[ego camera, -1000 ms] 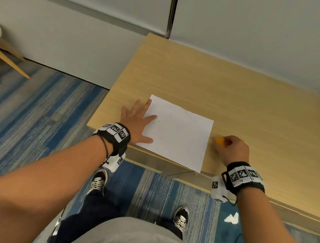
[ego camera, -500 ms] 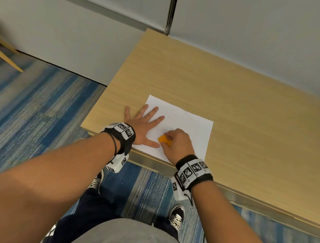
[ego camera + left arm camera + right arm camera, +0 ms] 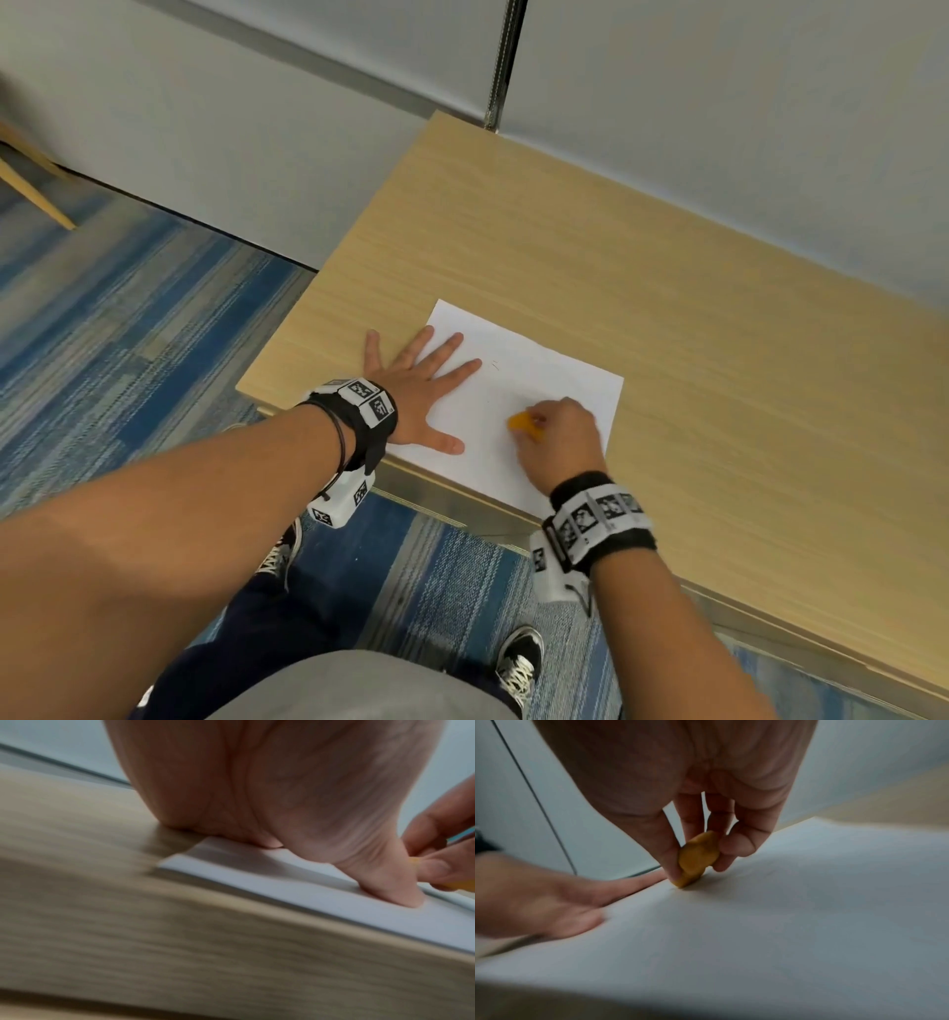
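A white sheet of paper lies at the near edge of a light wooden table. My left hand lies flat with spread fingers on the sheet's left part; in the left wrist view its thumb presses the paper. My right hand pinches a small orange eraser between thumb and fingers. In the right wrist view the eraser touches the paper with its lower end. Faint marks show on the sheet beyond the left fingertips.
The table stands against grey partition panels with a metal seam. Blue striped carpet lies to the left and below. My shoes stand under the near table edge. A wooden leg shows at far left.
My right hand carried the eraser from the table right of the sheet onto the paper near my left thumb, then back a little toward the sheet's middle. The left hand stayed flat.
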`<state>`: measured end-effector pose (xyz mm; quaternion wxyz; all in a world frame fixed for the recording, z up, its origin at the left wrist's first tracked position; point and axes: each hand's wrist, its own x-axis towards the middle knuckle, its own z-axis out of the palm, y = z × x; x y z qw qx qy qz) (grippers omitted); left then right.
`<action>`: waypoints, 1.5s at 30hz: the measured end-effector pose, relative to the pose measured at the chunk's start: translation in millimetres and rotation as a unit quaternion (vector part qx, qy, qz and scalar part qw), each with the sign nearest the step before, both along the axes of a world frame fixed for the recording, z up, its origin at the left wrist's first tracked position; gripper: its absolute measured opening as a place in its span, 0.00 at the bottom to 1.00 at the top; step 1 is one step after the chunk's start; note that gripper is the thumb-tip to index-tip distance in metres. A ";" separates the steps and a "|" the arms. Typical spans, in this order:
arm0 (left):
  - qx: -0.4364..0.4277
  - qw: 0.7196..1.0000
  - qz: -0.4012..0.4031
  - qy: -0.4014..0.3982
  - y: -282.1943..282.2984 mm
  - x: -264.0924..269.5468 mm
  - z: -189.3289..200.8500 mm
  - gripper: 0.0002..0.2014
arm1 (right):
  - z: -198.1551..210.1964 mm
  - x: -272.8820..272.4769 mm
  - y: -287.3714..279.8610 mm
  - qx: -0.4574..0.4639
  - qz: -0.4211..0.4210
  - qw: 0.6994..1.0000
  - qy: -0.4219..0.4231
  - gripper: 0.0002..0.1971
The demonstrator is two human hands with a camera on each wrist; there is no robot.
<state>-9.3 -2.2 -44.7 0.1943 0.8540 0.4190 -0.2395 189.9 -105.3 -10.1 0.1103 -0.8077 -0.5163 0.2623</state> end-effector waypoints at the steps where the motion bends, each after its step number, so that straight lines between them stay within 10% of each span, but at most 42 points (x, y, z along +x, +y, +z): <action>1: -0.001 1.000 0.000 0.002 0.0 0.0 0.3 0.58 | 1.8 12.6 2.5 -0.001 -0.025 0.999 -0.019 0.13; 8: 0.004 1.000 0.004 0.000 -0.8 0.4 -1.3 0.58 | 3.8 -42.5 13.7 -0.001 0.046 0.998 0.031 0.16; 14: -0.005 1.000 0.004 0.001 -1.4 -0.1 0.1 0.59 | 17.1 25.6 13.0 -0.017 -0.088 0.995 -0.039 0.12; 20: 0.002 1.000 0.006 -0.003 -0.7 0.7 -1.1 0.59 | 8.1 -45.2 12.8 -0.016 0.042 0.999 0.007 0.16; 25: 0.002 1.000 0.004 -0.001 0.2 -0.1 -2.3 0.59 | 16.3 23.9 18.6 -0.033 -0.078 0.994 -0.072 0.15; 31: 0.004 1.000 0.009 -0.010 -1.4 0.2 -1.7 0.60 | 12.8 -60.2 26.0 -0.031 0.072 0.997 -0.015 0.15; 37: -0.003 1.000 0.008 -0.010 -0.4 -1.1 -0.6 0.60 | 23.3 19.2 33.0 -0.049 -0.077 0.992 -0.082 0.13; 45: 0.009 1.000 0.008 -0.007 0.0 -0.8 -3.2 0.60 | 19.2 -35.4 32.8 -0.034 0.020 0.999 -0.032 0.16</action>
